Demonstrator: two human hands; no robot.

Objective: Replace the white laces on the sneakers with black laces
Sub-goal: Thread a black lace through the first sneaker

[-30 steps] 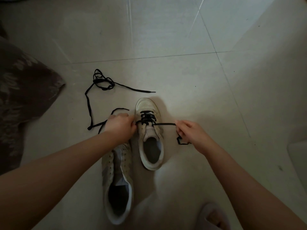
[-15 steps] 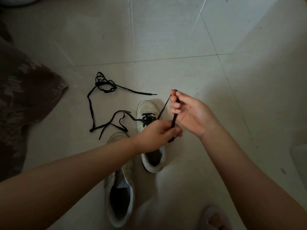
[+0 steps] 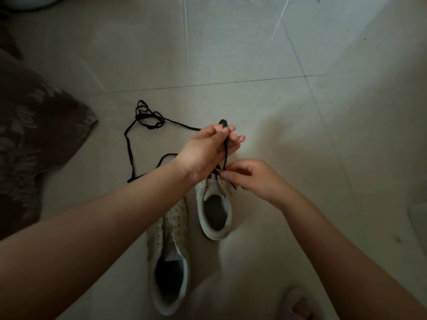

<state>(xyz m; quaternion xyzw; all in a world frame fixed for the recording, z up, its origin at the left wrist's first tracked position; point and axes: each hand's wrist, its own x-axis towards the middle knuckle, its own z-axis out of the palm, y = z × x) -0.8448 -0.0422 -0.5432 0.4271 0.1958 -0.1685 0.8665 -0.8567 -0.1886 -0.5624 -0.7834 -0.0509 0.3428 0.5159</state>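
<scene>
pinching black lace [image 3: 226,147] aloft, left hand [image 3: 208,150]; right hand [image 3: 250,179] pinching at sneaker [image 3: 216,204]

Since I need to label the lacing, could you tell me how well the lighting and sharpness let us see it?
Head view: dim overall, brighter floor upper right; the left hand hides the toe; the black lace shows clearly, but the eyelets by the right hand are blurred.

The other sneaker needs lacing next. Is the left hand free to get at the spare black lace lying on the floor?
Probably not yet: the left hand pinches the lace end being threaded. The spare black lace lies uncovered on the floor just beyond.
</scene>
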